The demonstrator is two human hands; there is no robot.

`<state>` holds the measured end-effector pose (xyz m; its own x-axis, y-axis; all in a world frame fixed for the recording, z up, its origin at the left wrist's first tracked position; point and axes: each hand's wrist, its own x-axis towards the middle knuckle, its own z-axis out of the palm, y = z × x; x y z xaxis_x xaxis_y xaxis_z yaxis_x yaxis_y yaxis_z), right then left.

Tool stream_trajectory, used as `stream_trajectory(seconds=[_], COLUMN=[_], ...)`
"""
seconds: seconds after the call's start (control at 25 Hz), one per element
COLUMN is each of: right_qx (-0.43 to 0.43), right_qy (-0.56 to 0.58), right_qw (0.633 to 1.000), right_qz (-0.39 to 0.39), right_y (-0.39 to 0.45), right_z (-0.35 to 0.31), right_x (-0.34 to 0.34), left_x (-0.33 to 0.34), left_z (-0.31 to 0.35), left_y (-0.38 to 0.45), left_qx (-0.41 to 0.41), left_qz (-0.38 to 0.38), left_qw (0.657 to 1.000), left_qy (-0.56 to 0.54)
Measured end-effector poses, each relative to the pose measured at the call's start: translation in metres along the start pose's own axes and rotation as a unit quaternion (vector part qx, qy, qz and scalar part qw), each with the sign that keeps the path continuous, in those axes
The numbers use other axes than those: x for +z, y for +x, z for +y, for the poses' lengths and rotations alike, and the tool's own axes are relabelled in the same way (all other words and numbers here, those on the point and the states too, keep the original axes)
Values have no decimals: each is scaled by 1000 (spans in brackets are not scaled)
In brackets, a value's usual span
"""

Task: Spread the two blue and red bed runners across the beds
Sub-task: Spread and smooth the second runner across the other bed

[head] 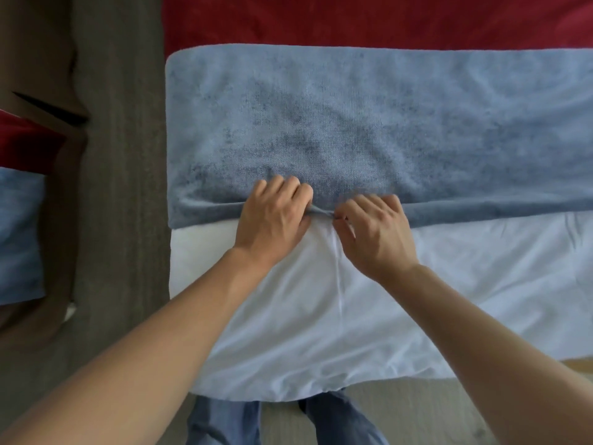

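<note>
I see 2 hands, left hand (272,216) and right hand (373,232), fingers curled, pinching blue runner (385,130) near edge, white bed (417,300) below.

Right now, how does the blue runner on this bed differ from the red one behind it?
The blue runner lies nearer the person, its near edge on the white sheet; the red runner lies beyond it, cut off by the frame's top. The left hand and right hand pinch the blue runner's near edge; nothing touches the red one. Both lie flat across the bed.
</note>
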<state>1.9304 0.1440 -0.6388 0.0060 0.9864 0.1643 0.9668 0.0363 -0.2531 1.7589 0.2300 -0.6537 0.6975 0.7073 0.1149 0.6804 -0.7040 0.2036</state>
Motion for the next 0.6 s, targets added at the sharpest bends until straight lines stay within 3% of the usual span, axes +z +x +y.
stream_trajectory(seconds=[0.2,0.36,0.6], right_qx=[1,-57,-89], right_qy=[-8,-33,-15], right_qw=[999,996,996], right_qz=[-31,-66,-20], right_y=[-24,-12,25], right_z=[-8,-40,-94], right_x=[1,11,33], left_x=[-2,-11,-6], left_z=[-3,-9,-39], left_y=[-44,-59,-66], left_qx=[-21,-66,-130], left_qz=[22,41,57], left_qw=[999,995,987], left_qy=[24,54,77])
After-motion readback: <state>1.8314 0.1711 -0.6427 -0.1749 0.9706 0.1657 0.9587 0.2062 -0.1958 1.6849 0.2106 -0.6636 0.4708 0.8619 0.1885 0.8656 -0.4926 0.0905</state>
